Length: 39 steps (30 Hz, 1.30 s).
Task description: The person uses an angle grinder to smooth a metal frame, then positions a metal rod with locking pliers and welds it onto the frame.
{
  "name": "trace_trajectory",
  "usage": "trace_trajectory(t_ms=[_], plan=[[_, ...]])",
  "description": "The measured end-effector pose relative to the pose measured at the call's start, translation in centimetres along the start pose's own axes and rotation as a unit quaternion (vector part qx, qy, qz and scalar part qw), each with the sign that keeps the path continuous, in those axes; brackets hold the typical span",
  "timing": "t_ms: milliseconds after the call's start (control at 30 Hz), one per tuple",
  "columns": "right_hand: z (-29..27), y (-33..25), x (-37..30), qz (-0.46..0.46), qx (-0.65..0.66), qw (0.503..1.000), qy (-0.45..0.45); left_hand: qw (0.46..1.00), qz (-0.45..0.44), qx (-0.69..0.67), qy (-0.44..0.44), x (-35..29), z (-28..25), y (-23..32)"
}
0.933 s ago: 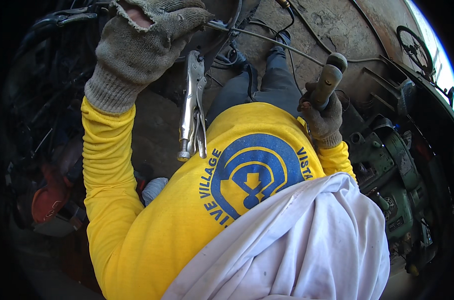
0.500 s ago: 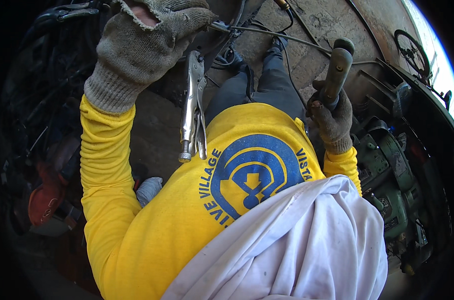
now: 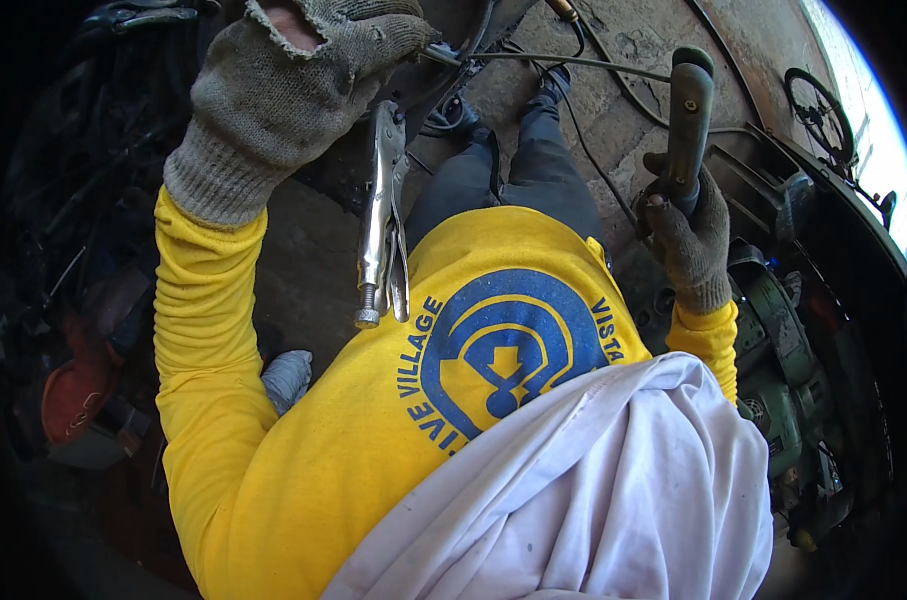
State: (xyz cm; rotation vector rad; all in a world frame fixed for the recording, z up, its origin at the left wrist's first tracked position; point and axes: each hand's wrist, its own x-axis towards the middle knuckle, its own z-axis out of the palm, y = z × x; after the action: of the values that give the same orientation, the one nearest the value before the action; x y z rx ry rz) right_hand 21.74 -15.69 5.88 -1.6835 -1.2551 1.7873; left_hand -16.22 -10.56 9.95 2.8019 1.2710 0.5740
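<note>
My left hand [image 3: 283, 115], in a grey knit glove torn open on its back, is at the upper left. It seems closed, but its fingers run past the top edge, so what it grips is hidden. Just below its thumb, silver locking pliers [image 3: 381, 215] hang downward, their jaws by dark metalwork [image 3: 463, 55]. My right hand [image 3: 695, 240], also gloved, is wrapped round a grey welding electrode holder [image 3: 688, 130]. From the holder's head a thin welding rod [image 3: 583, 64] reaches left to the metalwork near my left thumb; whether its tip touches I cannot tell.
Cables [image 3: 613, 85] run across the concrete floor [image 3: 638, 35] beyond my feet. Green machinery [image 3: 788, 350] stands at the right, with a black wheel [image 3: 819, 118] farther back. A red object [image 3: 73, 400] and dark clutter lie at the left. A grey-white bundle [image 3: 288, 378] is beside my left elbow.
My right hand has moved right and slightly down, carrying the electrode holder and rod with it. My left hand and the locking pliers have barely shifted.
</note>
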Motion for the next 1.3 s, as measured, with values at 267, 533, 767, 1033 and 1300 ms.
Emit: trace_trajectory(t_ms=[267,533,767,1033,1300], plan=[[-0.1,-0.5,0.3,0.000,-0.016,1.000,-0.009,0.998,0.007,-0.032,0.047,0.1,0.1,-0.2],[0.0,0.4,-0.1,-0.032,-0.036,0.999,-0.008,0.999,0.009,-0.021,0.029,0.0,0.5,-0.3],[0.6,1.1,-0.4,-0.021,-0.031,0.999,-0.006,0.998,0.006,-0.039,0.039,0.0,0.6,-0.2],[0.5,0.4,-0.2,-0.024,-0.039,0.999,-0.007,0.999,0.006,-0.039,0.028,-0.5,0.6,-0.4],[0.3,-0.3,0.0,-0.049,-0.088,0.995,0.002,0.999,-0.006,-0.001,-0.036,-1.4,0.2,-0.9]])
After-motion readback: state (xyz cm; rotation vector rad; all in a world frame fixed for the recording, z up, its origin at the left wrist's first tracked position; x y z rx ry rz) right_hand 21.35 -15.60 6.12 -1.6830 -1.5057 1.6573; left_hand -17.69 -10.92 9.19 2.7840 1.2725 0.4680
